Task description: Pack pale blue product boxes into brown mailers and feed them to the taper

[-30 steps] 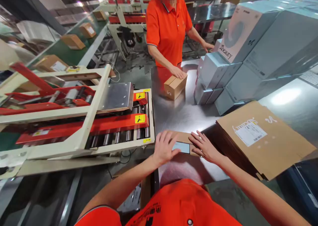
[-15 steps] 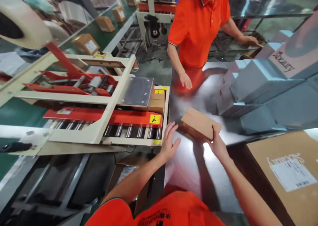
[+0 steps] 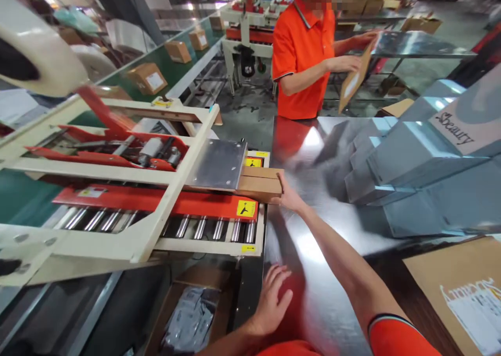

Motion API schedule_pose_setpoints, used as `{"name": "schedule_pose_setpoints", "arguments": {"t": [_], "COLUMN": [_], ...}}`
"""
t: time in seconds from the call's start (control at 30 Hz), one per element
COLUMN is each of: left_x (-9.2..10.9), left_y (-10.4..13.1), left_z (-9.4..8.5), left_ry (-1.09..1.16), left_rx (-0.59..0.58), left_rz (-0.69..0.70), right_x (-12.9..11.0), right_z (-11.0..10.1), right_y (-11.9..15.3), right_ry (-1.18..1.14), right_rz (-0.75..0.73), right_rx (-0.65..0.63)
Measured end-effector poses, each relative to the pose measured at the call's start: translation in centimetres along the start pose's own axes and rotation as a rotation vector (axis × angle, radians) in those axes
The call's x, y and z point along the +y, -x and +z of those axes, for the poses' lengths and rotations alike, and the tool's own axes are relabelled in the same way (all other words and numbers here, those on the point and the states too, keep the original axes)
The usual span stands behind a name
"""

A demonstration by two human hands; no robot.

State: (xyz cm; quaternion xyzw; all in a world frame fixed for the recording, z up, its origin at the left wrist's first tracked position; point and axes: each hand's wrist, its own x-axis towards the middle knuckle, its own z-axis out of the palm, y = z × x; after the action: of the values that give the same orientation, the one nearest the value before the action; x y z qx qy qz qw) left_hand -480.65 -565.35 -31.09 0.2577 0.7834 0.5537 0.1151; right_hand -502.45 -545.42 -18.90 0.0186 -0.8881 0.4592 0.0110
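My right hand (image 3: 290,191) grips the near end of a small cardboard box (image 3: 261,182), fingers and thumb around its right end. The box lies at the mouth of a carton sealing machine (image 3: 213,203), its far part hidden under the machine's metal plate (image 3: 220,163). Low over the left edge of the steel table (image 3: 332,272), my left hand (image 3: 273,299) is open with fingers spread and holds nothing.
Pale blue boxes (image 3: 415,157) stand stacked at the right. A large carton (image 3: 438,277) is at the lower right. Below the machine sits an open carton with plastic packets (image 3: 191,314). Across the table, a co-worker (image 3: 303,53) holds a flat cardboard piece (image 3: 354,79). Boxes ride a green conveyor (image 3: 129,97).
My right hand has carried the cardboard box left from the table into the machine's mouth. My left hand has drawn back towards me. The co-worker has lifted a flat cardboard piece.
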Motion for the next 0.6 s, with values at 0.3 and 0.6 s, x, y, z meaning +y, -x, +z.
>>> {"name": "schedule_pose_setpoints", "arguments": {"t": [0.3, 0.6], "left_x": [14.1, 22.8], "left_y": [-11.9, -11.7], "left_z": [12.7, 15.6], "left_ry": [0.239, 0.508], "left_rx": [-0.394, -0.227], "left_rz": [-0.074, -0.025], "right_x": [3.1, 8.7], "right_z": [-15.3, -28.9], "right_y": [28.0, 41.7], "right_ry": [0.463, 0.76], "right_rz": [0.166, 0.506], "right_rx": [0.808, 1.129]}}
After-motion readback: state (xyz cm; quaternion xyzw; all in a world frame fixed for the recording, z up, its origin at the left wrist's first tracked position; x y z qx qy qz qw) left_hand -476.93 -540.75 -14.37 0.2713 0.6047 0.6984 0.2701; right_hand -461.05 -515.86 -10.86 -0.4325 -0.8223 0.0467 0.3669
